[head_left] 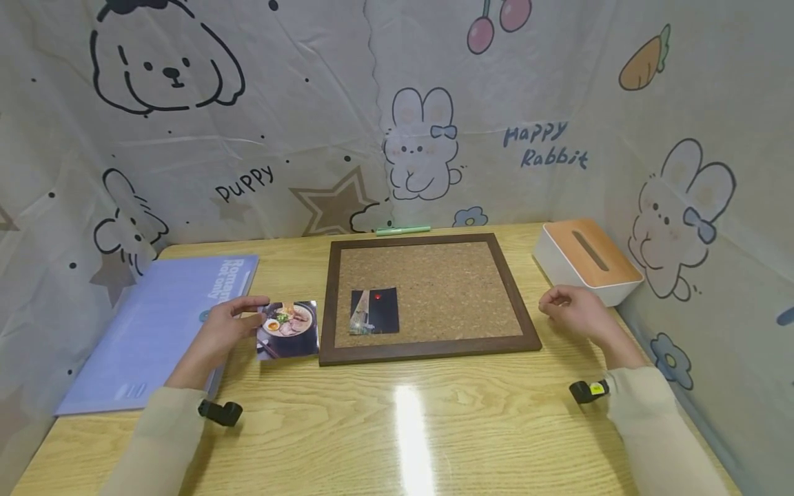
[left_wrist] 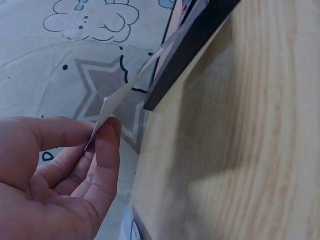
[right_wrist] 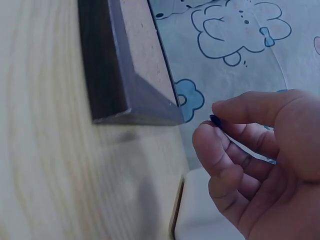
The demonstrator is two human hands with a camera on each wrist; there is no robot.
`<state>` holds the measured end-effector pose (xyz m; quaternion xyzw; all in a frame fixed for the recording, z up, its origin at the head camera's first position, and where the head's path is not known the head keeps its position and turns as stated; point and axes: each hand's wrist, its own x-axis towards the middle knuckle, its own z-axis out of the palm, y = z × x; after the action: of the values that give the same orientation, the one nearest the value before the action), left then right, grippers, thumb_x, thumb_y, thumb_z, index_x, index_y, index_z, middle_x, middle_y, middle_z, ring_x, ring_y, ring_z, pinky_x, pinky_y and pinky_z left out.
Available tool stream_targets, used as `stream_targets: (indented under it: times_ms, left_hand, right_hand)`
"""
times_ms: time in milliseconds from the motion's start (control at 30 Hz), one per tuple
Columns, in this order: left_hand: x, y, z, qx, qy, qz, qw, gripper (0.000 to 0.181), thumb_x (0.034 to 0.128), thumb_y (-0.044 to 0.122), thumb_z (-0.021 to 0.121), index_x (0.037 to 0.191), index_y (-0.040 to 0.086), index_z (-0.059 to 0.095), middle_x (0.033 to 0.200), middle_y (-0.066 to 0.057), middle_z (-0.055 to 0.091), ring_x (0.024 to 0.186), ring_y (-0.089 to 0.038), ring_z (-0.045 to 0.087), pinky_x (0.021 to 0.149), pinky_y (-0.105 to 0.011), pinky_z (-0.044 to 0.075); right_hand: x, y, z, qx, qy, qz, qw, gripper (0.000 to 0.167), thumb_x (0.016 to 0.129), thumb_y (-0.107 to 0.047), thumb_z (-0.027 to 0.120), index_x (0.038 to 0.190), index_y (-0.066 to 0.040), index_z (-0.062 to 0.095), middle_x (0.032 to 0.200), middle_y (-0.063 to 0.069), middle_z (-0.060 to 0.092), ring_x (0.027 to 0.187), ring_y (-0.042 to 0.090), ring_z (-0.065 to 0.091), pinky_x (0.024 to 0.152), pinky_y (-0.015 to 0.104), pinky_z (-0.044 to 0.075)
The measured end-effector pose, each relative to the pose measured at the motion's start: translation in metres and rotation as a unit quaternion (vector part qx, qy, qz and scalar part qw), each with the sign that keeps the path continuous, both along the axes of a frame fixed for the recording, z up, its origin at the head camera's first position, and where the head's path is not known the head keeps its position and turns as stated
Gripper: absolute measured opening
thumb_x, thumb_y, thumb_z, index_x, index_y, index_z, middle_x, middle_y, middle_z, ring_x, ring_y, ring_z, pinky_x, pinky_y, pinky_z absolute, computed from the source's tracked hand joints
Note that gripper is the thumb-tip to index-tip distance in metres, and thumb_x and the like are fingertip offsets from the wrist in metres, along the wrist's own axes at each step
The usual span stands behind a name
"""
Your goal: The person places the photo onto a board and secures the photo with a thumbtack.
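Note:
My left hand (head_left: 225, 329) pinches the left edge of a photo (head_left: 288, 331) showing a bowl of ramen, held just left of the cork board (head_left: 446, 296). In the left wrist view the photo (left_wrist: 117, 97) appears nearly edge-on between thumb and fingers. A dark night-scene photo (head_left: 384, 313) lies on the board's left part, with a red push pin (head_left: 378, 297) near its top. Beyond the board's right side, my right hand (head_left: 577, 315) pinches a small dark blue push pin (right_wrist: 215, 120) between thumb and index finger, mostly hidden by the fingertips.
A lilac folder (head_left: 155, 324) lies at the left, partly under my left forearm. Behind the board is a green pen (head_left: 403, 231). At the back right stands a white tissue box (head_left: 564, 265) with a wooden lid. A printed cloth (head_left: 298, 83) walls the table.

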<state>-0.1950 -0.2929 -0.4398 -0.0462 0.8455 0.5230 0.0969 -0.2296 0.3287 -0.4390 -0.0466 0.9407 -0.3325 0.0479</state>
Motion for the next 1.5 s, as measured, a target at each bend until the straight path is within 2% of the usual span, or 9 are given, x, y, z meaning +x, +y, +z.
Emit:
stream_targets:
  times_ms: [167,367,467,600,733,900,1167,1300,1500]
  left_hand:
    - [-0.003,0.001,0.004,0.007,0.009,0.008,0.9999,0.046,0.1042,0.018,0.052,0.147,0.003,0.046,0.137,-0.019,0.045,0.096,-0.002,0.06,0.084,-0.022,0.057]
    - [-0.006,0.005,0.009,0.013,0.019,0.018,0.9996,0.046,0.1042,0.021,0.052,0.148,0.005,0.047,0.135,-0.015,0.047,0.098,-0.002,0.059,0.086,-0.023,0.057]
    - [-0.009,0.01,0.013,0.018,0.02,0.01,0.9996,0.047,0.1033,0.019,0.053,0.148,0.006,0.047,0.141,-0.019,0.046,0.1,-0.002,0.059,0.09,-0.027,0.057]
    - [-0.014,0.02,0.015,0.028,0.026,-0.009,0.9992,0.049,0.1021,0.015,0.054,0.149,0.005,0.045,0.146,-0.022,0.045,0.102,-0.005,0.061,0.093,-0.031,0.057]
    - [-0.021,0.032,0.017,0.035,0.028,-0.023,0.9987,0.05,0.0999,0.011,0.055,0.149,0.006,0.045,0.146,-0.022,0.047,0.1,-0.006,0.063,0.092,-0.031,0.057]
    - [-0.029,0.049,0.017,0.046,0.033,-0.034,0.9978,0.051,0.0972,0.006,0.058,0.147,0.006,0.048,0.145,-0.022,0.049,0.098,-0.007,0.066,0.09,-0.027,0.057]
    - [-0.043,0.08,0.014,0.029,0.037,-0.049,0.9977,0.051,0.0946,0.009,0.064,0.144,0.007,0.052,0.139,-0.019,0.055,0.113,-0.026,0.062,0.09,-0.029,0.054]
    - [-0.049,0.097,0.013,0.022,0.028,-0.051,0.9981,0.05,0.0933,0.01,0.066,0.142,0.011,0.055,0.136,-0.016,0.054,0.115,-0.028,0.059,0.091,-0.032,0.052]
    - [-0.055,0.123,0.011,0.006,0.044,-0.065,0.9969,0.048,0.0927,0.008,0.065,0.14,0.01,0.057,0.126,-0.015,0.057,0.107,-0.025,0.058,0.089,-0.037,0.054]
  right_hand:
    - [-0.004,-0.006,0.003,-0.024,-0.016,0.007,0.9996,0.017,0.098,-0.019,0.062,0.1,-0.004,0.069,0.097,0.015,0.073,0.084,0.028,0.071,0.064,0.028,0.051]
    - [-0.01,-0.015,0.007,-0.048,-0.009,0.016,0.9986,0.017,0.097,-0.018,0.064,0.102,-0.002,0.066,0.091,0.017,0.072,0.079,0.03,0.071,0.063,0.031,0.054]
    - [-0.012,-0.02,0.008,-0.049,-0.003,0.022,0.9986,0.018,0.097,-0.021,0.065,0.1,-0.002,0.067,0.09,0.019,0.072,0.073,0.028,0.069,0.06,0.031,0.053]
    - [-0.016,-0.026,0.01,-0.045,0.0,0.023,0.9987,0.021,0.097,-0.025,0.066,0.098,-0.004,0.069,0.081,0.015,0.072,0.07,0.027,0.066,0.059,0.032,0.053]
    - [-0.021,-0.032,0.013,-0.057,-0.01,0.032,0.9978,0.027,0.098,-0.026,0.065,0.107,-0.001,0.071,0.087,0.014,0.075,0.077,0.027,0.07,0.068,0.038,0.059]
    - [-0.025,-0.04,0.02,-0.068,-0.026,0.045,0.9963,0.026,0.099,-0.019,0.063,0.114,0.001,0.07,0.095,0.018,0.076,0.078,0.021,0.071,0.074,0.043,0.06]
    - [-0.029,-0.053,0.028,-0.071,-0.031,0.056,0.9954,0.024,0.098,-0.017,0.064,0.11,0.002,0.07,0.087,0.016,0.074,0.077,0.029,0.07,0.074,0.043,0.06]
    - [-0.03,-0.058,0.03,-0.062,-0.024,0.062,0.9958,0.024,0.098,-0.019,0.064,0.11,0.001,0.07,0.09,0.018,0.074,0.079,0.029,0.071,0.075,0.043,0.06]
    - [-0.032,-0.065,0.032,-0.068,-0.028,0.061,0.9954,0.022,0.097,-0.019,0.066,0.109,-0.002,0.071,0.099,0.022,0.074,0.077,0.023,0.07,0.076,0.043,0.06]
